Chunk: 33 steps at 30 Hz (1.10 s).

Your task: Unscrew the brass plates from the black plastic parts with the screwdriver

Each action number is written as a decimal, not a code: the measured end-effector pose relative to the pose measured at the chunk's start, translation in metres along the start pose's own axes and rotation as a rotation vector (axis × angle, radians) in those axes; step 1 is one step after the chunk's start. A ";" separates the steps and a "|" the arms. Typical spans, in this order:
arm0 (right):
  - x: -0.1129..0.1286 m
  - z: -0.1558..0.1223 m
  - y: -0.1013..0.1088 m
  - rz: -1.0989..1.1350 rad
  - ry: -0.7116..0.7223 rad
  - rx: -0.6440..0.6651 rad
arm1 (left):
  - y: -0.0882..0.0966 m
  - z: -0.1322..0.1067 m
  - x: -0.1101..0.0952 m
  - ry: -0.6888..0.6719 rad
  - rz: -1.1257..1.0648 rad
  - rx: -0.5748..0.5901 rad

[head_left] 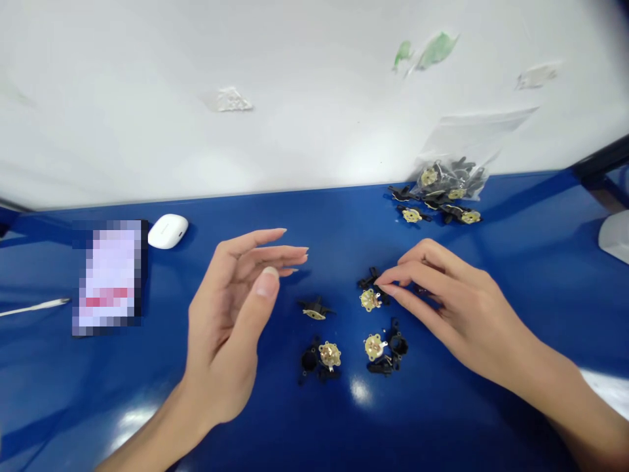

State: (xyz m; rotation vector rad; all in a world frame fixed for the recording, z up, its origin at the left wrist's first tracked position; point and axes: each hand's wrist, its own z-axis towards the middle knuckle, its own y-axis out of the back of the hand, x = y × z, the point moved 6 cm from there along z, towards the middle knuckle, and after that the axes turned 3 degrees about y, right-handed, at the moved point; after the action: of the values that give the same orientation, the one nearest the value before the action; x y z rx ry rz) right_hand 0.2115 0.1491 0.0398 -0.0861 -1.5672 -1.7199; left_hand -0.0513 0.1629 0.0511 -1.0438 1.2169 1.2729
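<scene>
Touching brass-and-black part [369, 299] with right hand [442, 295] fingertips, grip narrow | left hand [236, 308] grip wide, empty

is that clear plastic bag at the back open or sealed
Open, it seems: several black-and-brass parts lie on the blue table just outside the plastic bag, others inside.

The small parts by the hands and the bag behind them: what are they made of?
The small parts: matt black bodies, probably plastic, with shiny yellowish discs, likely brass-coloured metal. The bag: clear glossy film, seemingly thin plastic, since parts show through.
</scene>
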 end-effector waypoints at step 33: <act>-0.021 -0.014 0.000 0.148 -0.097 0.494 | -0.001 0.000 -0.001 -0.012 0.135 -0.031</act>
State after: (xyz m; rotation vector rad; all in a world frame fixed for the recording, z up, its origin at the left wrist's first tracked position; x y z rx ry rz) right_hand 0.2315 0.1473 0.0253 -0.0354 -1.9621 -1.1922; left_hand -0.0498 0.1624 0.0523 -0.9884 1.2798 1.4034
